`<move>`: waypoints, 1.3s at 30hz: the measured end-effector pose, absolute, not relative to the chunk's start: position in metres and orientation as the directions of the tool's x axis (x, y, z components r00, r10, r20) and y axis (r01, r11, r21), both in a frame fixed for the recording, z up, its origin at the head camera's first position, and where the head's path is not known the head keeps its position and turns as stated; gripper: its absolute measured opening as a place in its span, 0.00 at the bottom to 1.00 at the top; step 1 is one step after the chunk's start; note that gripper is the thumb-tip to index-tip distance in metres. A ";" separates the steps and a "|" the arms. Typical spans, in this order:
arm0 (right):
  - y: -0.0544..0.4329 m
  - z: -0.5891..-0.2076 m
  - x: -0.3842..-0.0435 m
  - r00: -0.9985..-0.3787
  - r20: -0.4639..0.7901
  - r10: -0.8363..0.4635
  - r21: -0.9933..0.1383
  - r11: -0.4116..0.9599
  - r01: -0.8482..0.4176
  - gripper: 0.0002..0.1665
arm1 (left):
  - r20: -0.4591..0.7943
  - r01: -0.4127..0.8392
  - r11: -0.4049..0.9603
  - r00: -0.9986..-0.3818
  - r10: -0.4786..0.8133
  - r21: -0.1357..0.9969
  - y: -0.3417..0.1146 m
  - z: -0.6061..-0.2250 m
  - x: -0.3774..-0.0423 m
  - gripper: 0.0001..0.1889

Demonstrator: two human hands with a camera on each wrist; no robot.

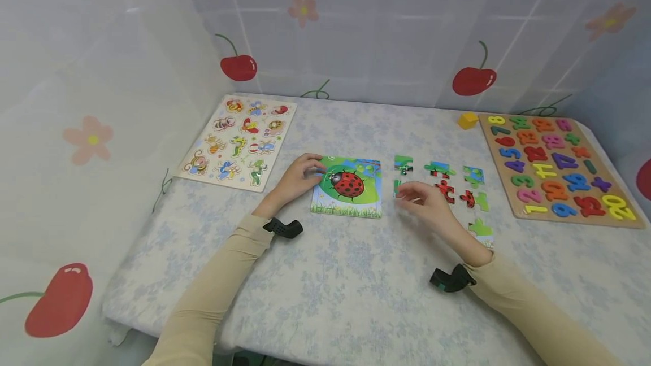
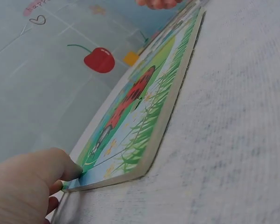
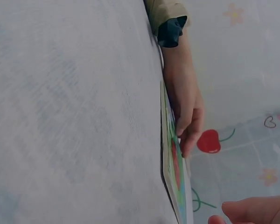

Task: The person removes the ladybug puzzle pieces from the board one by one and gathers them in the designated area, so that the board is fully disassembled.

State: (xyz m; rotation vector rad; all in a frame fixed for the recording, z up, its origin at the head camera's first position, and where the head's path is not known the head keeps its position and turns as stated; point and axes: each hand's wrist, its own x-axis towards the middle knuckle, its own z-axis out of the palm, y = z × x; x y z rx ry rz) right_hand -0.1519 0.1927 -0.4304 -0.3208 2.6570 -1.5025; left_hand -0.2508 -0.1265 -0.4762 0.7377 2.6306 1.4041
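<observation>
A square ladybug puzzle board (image 1: pixel 348 185) lies flat on the table in the head view. My left hand (image 1: pixel 299 177) grips its left edge; in the left wrist view the thumb (image 2: pixel 60 164) lies on the board's top near a corner, the other fingers at its side. My right hand (image 1: pixel 424 203) is over the loose puzzle pieces to the right of the board, fingers loosely bent, and no piece shows in them. It partly covers a green piece (image 1: pixel 396 186). Around it lie a red-and-black piece (image 1: pixel 445 191), a ladybug piece (image 1: pixel 468 199) and several green ones.
An insect peg board (image 1: pixel 236 143) lies at the left. On the right is a wooden number board (image 1: pixel 559 171) with colourful numerals, a yellow cube (image 1: pixel 467 121) by its corner. Behind the table hangs a cherry-printed curtain (image 1: pixel 356 33). A pale patterned cloth (image 1: pixel 351 275) covers the table.
</observation>
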 end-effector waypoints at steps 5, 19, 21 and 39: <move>0.168 -0.436 -0.167 -0.963 0.034 -0.266 -0.870 0.466 -0.159 0.17 | 0.154 0.388 0.500 -0.882 0.445 0.774 -0.126 -0.476 -0.251 0.15; 0.093 -0.437 -0.187 -0.924 0.040 -0.380 -0.923 0.340 -0.180 0.18 | 0.162 0.435 0.570 -0.870 0.465 0.697 -0.125 -0.475 -0.251 0.15; 0.089 -0.439 -0.190 -0.923 0.041 -0.382 -0.929 0.326 -0.176 0.18 | 0.160 0.436 0.576 -0.870 0.466 0.692 -0.125 -0.475 -0.251 0.15; 0.078 -0.453 -0.189 -0.903 0.102 -0.418 -0.804 0.500 -0.323 0.28 | 0.158 0.443 0.583 -0.866 0.474 0.681 -0.126 -0.476 -0.251 0.15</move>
